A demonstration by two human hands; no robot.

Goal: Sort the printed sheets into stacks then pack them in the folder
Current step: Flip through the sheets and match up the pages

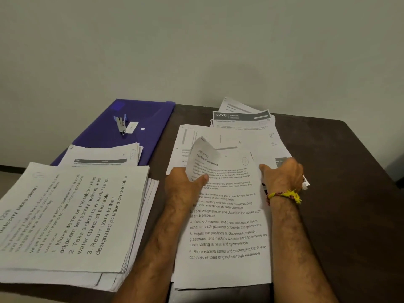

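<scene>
We see a dark table (341, 193) against a pale wall. Our left hand (183, 184) pinches the curled top-left corner of the front sheet (227, 237), headed "Four-Person Table Setting", thumb pressed on the printed face. Our right hand (284, 173), a yellow thread band (286, 196) at its wrist, rests on the sheet's upper right edge; its fingers curl over something small and white, but we cannot tell whether they grip. Beyond lies a loose spread of sheets (240, 132), one marked 2726. At left sits a thick stack (72, 215), a smaller stack (102, 156) behind it overlapping the blue folder (140, 119), which carries a stapler (120, 124).
</scene>
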